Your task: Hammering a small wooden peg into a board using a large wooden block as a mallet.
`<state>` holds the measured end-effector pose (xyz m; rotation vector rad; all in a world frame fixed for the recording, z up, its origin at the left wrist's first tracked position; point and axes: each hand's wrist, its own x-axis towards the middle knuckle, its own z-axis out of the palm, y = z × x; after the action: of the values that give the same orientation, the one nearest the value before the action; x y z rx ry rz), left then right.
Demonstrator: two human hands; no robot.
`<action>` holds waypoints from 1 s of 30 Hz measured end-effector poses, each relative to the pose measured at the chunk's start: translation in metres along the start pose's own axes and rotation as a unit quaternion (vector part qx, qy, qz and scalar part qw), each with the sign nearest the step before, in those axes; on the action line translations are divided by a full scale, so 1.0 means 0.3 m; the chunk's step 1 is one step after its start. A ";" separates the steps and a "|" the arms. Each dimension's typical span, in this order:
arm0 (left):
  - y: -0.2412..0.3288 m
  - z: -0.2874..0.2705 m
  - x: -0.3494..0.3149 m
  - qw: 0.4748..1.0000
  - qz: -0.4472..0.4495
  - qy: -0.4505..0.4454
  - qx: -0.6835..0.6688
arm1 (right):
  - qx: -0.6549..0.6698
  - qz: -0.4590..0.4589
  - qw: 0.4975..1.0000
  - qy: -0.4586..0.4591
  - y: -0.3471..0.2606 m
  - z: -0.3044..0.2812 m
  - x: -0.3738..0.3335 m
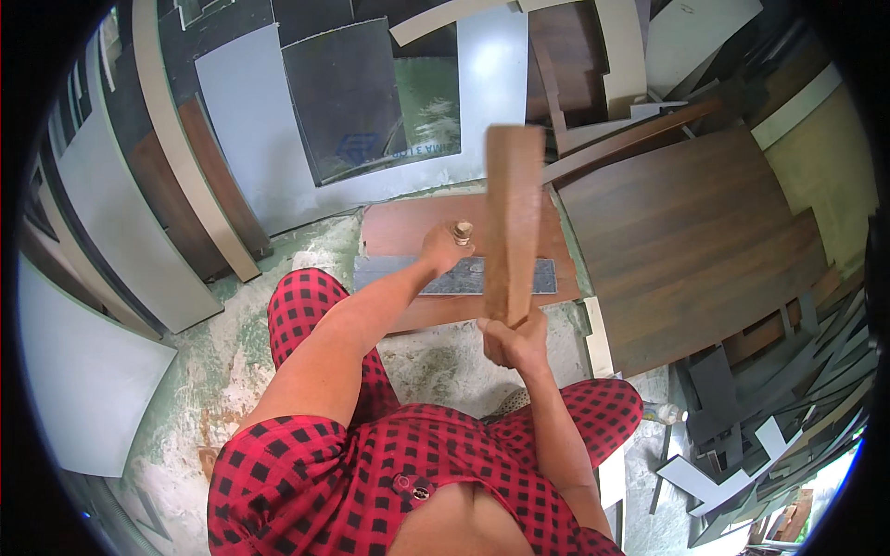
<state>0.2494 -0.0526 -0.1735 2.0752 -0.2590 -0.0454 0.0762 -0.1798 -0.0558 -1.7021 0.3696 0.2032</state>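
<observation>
My left hand point(447, 248) is closed round the upright wooden handle of a chisel point(462, 228); only the handle's top end shows, and the hand hides the blade. It is over a narrow dark grey strip of board point(505, 276). That strip lies across a reddish-brown board point(403, 218) on the floor. In my right hand point(519, 338) I grip the narrow end of a long wooden mallet point(514, 208), shaped like a flat bat. Its slightly blurred broad end is raised, pointing away from me, right of the chisel and apart from it. The mallet covers part of the strip.
A wide dark brown panel point(691, 246) lies close on the right. Pale panels point(246, 130) and a black sheet point(343, 102) stand ahead; more boards point(120, 204) lean at the left. Several offcuts point(769, 371) pile up at the far right. The floor point(445, 366) is stained.
</observation>
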 end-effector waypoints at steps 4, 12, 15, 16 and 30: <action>-0.032 0.021 0.005 0.999 0.016 0.014 0.040 | 0.007 -0.080 0.995 0.062 0.071 0.003 0.030; -0.167 0.061 0.032 0.998 0.020 0.042 -0.031 | -0.230 0.009 0.973 -0.028 0.155 -0.027 0.101; -0.092 0.059 0.047 0.999 0.023 -0.021 -0.016 | -0.236 0.024 0.971 -0.001 0.167 -0.050 0.095; -0.085 0.040 0.049 0.998 0.011 -0.058 -0.004 | -0.232 0.020 0.972 -0.001 0.156 -0.051 0.088; -0.092 0.040 0.070 0.991 0.014 -0.134 0.015 | 0.099 -0.121 0.985 0.076 0.068 -0.010 0.039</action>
<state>0.2729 -0.0542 -0.2017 2.0930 -0.4549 -0.3065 0.0795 -0.1868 -0.0783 -1.5534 0.2831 -0.1389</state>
